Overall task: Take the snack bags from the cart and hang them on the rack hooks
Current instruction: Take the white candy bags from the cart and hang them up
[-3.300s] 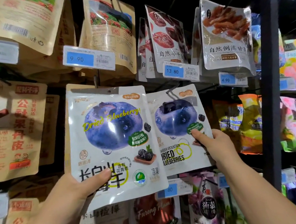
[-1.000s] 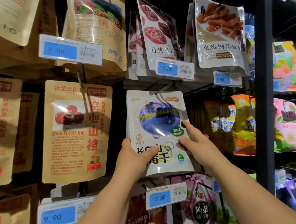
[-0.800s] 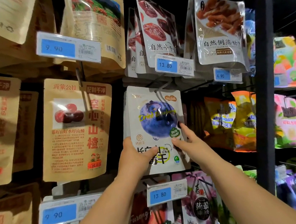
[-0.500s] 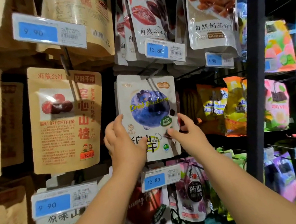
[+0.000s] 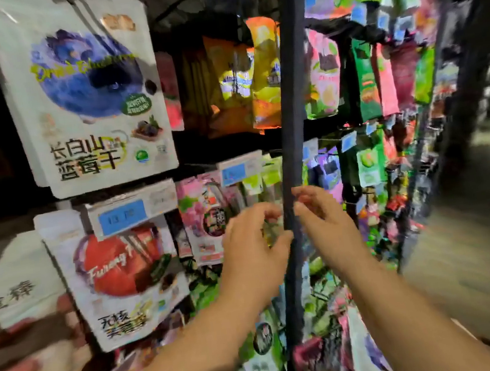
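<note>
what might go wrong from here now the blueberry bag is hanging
1. Neither the left hand nor the right hand touches the blueberry bag. Its top is blurred, so if it is hung shallowly it might slip off.
2. Both hands are close to the dark rack post in a motion-blurred view, and might knock it.

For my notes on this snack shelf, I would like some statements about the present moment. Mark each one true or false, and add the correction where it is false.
1. The dried blueberry bag hangs free, with no hand on it. True.
2. The left hand grips a snack bag. False: it holds nothing.
3. The right hand is near the dark upright post. True.
4. The lower bag, under the blue price tag, shows a green fruit. False: its picture is red.
</note>
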{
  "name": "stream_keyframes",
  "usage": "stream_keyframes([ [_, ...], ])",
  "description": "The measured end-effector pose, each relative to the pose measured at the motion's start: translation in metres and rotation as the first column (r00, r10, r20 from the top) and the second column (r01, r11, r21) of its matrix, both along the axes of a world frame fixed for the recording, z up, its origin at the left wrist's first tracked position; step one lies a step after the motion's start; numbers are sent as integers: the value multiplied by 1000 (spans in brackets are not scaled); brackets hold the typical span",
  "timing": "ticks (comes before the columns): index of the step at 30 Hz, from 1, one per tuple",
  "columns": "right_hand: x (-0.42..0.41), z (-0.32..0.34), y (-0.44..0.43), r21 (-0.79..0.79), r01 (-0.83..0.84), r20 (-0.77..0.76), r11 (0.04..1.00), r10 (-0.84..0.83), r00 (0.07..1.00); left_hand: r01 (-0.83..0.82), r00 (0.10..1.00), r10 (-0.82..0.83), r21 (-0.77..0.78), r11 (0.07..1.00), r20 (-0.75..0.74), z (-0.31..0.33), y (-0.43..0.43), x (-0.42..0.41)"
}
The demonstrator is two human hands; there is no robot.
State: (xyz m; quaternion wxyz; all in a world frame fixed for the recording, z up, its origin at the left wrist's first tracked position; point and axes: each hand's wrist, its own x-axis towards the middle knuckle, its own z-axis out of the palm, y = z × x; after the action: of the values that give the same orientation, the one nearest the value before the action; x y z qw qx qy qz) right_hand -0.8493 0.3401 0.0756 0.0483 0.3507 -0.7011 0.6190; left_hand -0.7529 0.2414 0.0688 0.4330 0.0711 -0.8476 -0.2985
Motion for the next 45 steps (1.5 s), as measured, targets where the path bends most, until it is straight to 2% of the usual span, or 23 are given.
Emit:
stream_keyframes([
  [2, -11, -34, 33, 55, 80, 73, 995, -84, 994, 124, 979, -141, 119, 985, 150, -35, 20, -20],
  [4, -18, -73, 69, 117, 166, 159, 979, -183, 970, 220, 915, -282, 228, 948, 289, -72, 44, -34],
  [6, -16, -115, 109, 197, 255, 221, 947, -296, 929, 311, 792, -421, 302, 901, 443, -112, 74, -41],
  [8, -7, -154, 148, 327, 336, 248, 883, -424, 871, 391, 628, -530, 358, 848, 570, -159, 101, -45],
  [9, -2, -172, 167, 391, 367, 253, 844, -482, 839, 416, 549, -540, 352, 838, 638, -181, 113, -47],
  [13, 22, -219, 229, 592, 431, 235, 681, -657, 716, 454, 451, -429, 212, 865, 783, -247, 146, -47],
  [14, 27, -225, 241, 635, 432, 214, 640, -683, 699, 577, 387, -459, 178, 797, 800, -257, 148, -42],
  [15, 31, -231, 253, 674, 427, 198, 603, -704, 682, 591, 337, -452, 188, 785, 826, -265, 152, -38],
  [16, 37, -236, 262, 700, 424, 185, 575, -719, 670, 561, 325, -425, 189, 806, 845, -272, 156, -34],
  [18, 46, -242, 276, 745, 442, 98, 499, -738, 668, 602, 259, -421, 195, 775, 869, -281, 156, -28],
  [20, 53, -241, 283, 799, 443, -11, 407, -726, 688, 635, 236, -439, 205, 745, 867, -288, 155, -26],
  [22, 57, -237, 285, 831, 426, -39, 357, -726, 686, 642, 161, -463, 264, 720, 872, -289, 153, -31],
  [26, 59, -245, 289, 885, 390, -61, 253, -768, 637, 622, 110, -413, 262, 738, 904, -294, 153, -41],
  [29, 56, -248, 286, 906, 368, -71, 210, -781, 620, 593, 73, -431, 308, 744, 900, -296, 153, -46],
  [31, 51, -248, 287, 893, 409, -90, 188, -815, 572, 579, 63, -464, 346, 738, 884, -296, 151, -45],
  [34, 36, -249, 299, 860, 478, -37, 178, -913, 406, 567, 73, -512, 387, 727, 856, -299, 149, -46],
  [37, 19, -253, 318, 905, 415, 19, 98, -981, 191, 559, 55, -540, 422, 714, 840, -296, 150, -46],
  [39, 15, -258, 329, 918, 387, 53, 84, -994, 90, 559, 35, -551, 441, 702, 834, -296, 149, -45],
  [42, 13, -263, 339, 887, 456, 73, 73, -997, 19, 555, 7, -570, 471, 686, 822, -296, 145, -45],
  [45, 12, -268, 347, 806, 586, 119, 85, -993, -19, 616, -22, -521, 422, 665, 853, -293, 143, -42],
])
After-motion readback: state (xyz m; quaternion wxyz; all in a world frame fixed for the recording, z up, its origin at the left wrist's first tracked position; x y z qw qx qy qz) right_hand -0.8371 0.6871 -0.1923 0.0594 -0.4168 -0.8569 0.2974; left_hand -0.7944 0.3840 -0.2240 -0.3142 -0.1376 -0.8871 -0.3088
